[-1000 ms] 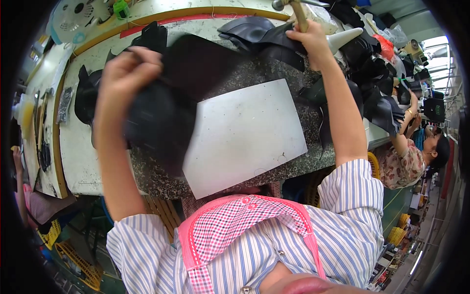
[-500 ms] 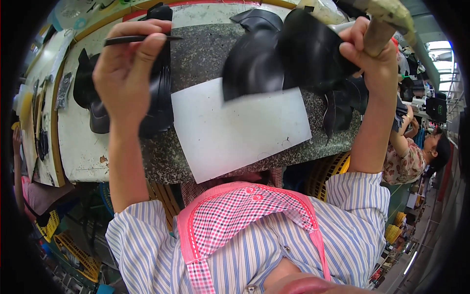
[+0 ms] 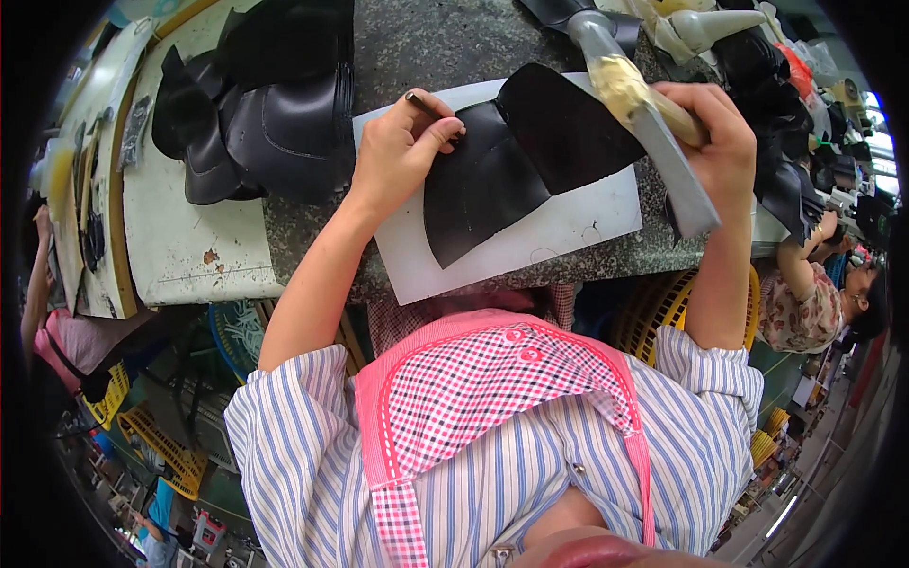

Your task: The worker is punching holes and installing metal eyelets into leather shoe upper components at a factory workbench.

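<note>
A black leather piece made of joined panels [image 3: 478, 180] lies on the white board [image 3: 407, 270], on a speckled stone slab [image 3: 417, 43]. My left hand [image 3: 393, 151] is closed around a slim dark metal rod, perhaps a punch [image 3: 421, 105]. Its fingertips are at the leather's left edge, and the rod's lower end is hidden by them. My right hand [image 3: 715, 142] grips the wooden handle of a hammer [image 3: 672, 166] over the leather's right end. The grey hammer head has yellowish wrapping around its middle.
Stacked black leather pieces [image 3: 284, 123] sit left on the white table [image 3: 170, 256]. A pale bottle-shaped thing [image 3: 715, 30] lies back right, near more black pieces. A yellow basket [image 3: 649, 317] is under the slab's front edge. Another person [image 3: 805, 298] works at far right.
The leather has come down flat onto the white board, and my right hand has let go of it, keeping the hammer. My left hand has moved right with the rod, to the leather's edge.
</note>
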`<act>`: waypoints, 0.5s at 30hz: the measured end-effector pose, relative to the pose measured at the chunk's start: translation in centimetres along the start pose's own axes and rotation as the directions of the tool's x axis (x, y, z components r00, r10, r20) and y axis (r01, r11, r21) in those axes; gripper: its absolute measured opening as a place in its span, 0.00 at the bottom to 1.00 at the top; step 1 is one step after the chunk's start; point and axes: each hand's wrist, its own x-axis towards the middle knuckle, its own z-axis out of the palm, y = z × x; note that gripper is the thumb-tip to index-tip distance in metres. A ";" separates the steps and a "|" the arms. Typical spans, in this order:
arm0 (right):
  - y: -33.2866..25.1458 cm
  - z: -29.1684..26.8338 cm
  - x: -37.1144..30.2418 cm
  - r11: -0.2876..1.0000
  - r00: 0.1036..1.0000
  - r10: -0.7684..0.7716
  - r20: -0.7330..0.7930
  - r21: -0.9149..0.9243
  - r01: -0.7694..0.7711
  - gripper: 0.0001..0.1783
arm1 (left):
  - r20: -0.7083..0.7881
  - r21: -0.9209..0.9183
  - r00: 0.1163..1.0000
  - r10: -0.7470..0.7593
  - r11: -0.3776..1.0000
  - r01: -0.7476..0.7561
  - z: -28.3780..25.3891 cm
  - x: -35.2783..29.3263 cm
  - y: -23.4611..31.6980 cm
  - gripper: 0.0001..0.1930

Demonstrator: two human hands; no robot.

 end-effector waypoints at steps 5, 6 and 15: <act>-2.0 0.8 -2.1 0.935 0.949 0.189 0.253 0.248 -0.252 0.10 | 0.028 0.063 1.000 -0.012 0.998 0.010 -0.3 -0.1 0.2 0.03; -2.3 1.0 -2.0 0.924 0.932 0.215 0.293 0.249 -0.291 0.11 | 0.039 0.088 0.999 -0.018 0.996 0.015 -0.4 -0.1 0.3 0.02; -5.3 -1.5 0.4 0.771 0.985 0.153 -0.080 0.634 -0.068 0.09 | 0.180 0.082 0.981 -0.068 0.995 0.054 -0.9 0.7 1.4 0.01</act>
